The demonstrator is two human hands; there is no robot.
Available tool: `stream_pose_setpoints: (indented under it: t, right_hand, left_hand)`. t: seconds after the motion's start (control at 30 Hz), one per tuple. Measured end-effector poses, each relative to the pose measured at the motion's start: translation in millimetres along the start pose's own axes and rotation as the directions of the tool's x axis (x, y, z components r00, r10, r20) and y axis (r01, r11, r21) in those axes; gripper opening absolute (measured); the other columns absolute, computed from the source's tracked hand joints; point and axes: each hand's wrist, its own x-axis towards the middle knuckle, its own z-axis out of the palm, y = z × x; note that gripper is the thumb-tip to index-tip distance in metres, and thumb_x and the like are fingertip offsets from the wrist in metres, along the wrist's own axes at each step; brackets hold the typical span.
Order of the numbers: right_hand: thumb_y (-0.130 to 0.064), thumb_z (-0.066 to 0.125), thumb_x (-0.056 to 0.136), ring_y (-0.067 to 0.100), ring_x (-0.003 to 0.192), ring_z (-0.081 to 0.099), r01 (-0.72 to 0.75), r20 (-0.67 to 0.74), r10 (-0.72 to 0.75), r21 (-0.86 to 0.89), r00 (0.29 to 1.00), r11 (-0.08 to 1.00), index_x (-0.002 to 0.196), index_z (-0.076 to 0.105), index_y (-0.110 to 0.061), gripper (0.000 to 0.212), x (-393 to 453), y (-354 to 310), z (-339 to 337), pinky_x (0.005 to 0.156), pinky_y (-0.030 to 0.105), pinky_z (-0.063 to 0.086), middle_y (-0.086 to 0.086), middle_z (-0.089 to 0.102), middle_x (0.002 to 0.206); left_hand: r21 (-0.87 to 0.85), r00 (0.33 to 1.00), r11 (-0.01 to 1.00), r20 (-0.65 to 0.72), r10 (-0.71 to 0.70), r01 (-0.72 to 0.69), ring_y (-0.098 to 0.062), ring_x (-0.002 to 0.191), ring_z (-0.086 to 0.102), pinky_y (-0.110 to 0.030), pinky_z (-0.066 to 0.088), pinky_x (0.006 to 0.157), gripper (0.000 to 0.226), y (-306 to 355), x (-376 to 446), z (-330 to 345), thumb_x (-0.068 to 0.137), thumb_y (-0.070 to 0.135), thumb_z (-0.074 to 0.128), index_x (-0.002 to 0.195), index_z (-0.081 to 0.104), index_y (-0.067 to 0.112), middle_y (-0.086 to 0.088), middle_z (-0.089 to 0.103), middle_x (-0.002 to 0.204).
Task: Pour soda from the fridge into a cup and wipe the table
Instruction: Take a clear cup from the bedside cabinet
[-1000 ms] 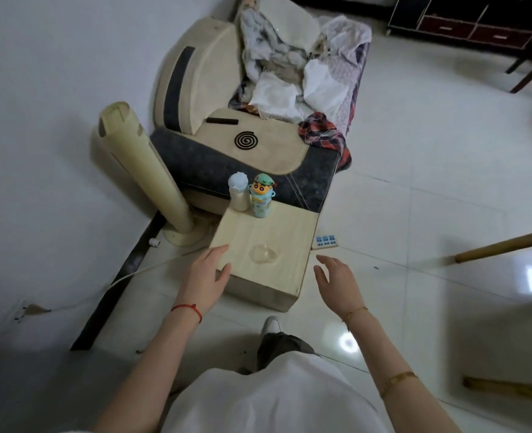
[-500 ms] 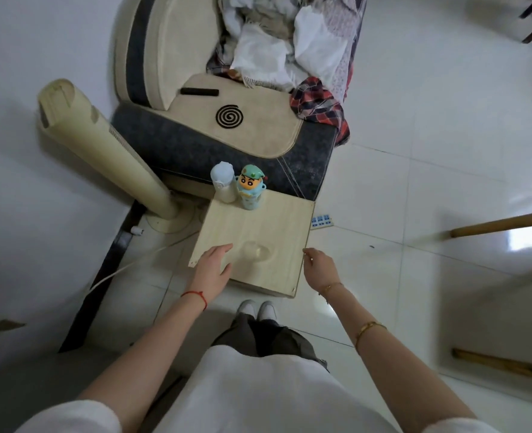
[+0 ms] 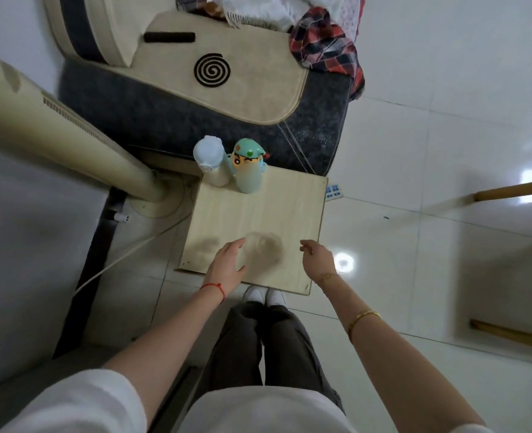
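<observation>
A small light wooden table stands in front of me. On its near half sits a clear glass cup, blurred and hard to make out. My left hand hovers over the table's near edge with fingers straight, just left of the cup; I cannot tell whether it touches the cup. My right hand is at the table's near right corner, fingers loosely bent and holding nothing. No soda or cloth is visible.
At the table's far edge stand a white bottle and a green cartoon-figure bottle. Behind is a sofa with a mosquito coil, a remote and clothes. A tower fan leans left. Wooden furniture legs stand right.
I have stepped closer and my view has tilted down over the table. Both hands moved in over its near edge; the left hand now lies beside the cup.
</observation>
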Motion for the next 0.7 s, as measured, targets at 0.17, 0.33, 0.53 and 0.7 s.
stream_pose_setpoints:
  t: [0.17,0.33,0.53,0.7]
  right_hand:
    - [-0.004,0.034,0.097,0.025,0.123,0.054,-0.071,0.031,0.068,0.125,0.997,0.990,0.135,0.053,-0.007,0.042,39,17,34,0.106,0.036,0.043,0.010,0.062,0.129]
    - [-0.011,0.039,0.095,0.025,0.112,0.061,-0.133,0.034,0.128,0.271,0.991,0.953,0.126,0.061,-0.014,0.038,70,40,66,0.101,0.042,0.048,0.004,0.068,0.118]
    - [-0.006,0.039,0.093,0.025,0.105,0.062,-0.115,0.022,0.116,0.378,0.993,0.919,0.117,0.067,-0.014,0.037,83,47,83,0.099,0.038,0.050,-0.002,0.065,0.101]
    - [-0.008,0.040,0.093,0.019,0.088,0.059,-0.084,0.023,0.082,0.374,0.996,0.924,0.117,0.068,-0.013,0.037,87,47,84,0.077,0.028,0.047,0.005,0.067,0.099]
  left_hand:
    - [-0.064,0.999,0.998,0.029,-0.023,0.025,-0.018,0.127,0.047,-0.035,0.043,0.106,0.073,-21,40,40,0.085,0.015,0.069,0.148,0.033,0.022,0.002,0.047,0.142]
    - [-0.133,0.999,0.990,0.008,-0.042,0.042,-0.017,0.130,0.044,-0.033,0.043,0.105,0.085,-34,68,69,0.079,0.018,0.076,0.149,0.029,0.027,0.003,0.043,0.144]
    - [-0.169,0.999,0.985,-0.023,0.038,-0.042,-0.017,0.132,0.041,-0.033,0.040,0.108,0.084,-37,85,87,0.076,0.020,0.079,0.147,0.034,0.028,0.004,0.043,0.143]
    - [-0.245,0.998,0.967,-0.038,0.055,-0.062,-0.018,0.120,0.053,-0.042,0.048,0.101,0.067,-33,89,91,0.076,0.029,0.079,0.134,0.045,0.032,0.007,0.053,0.133]
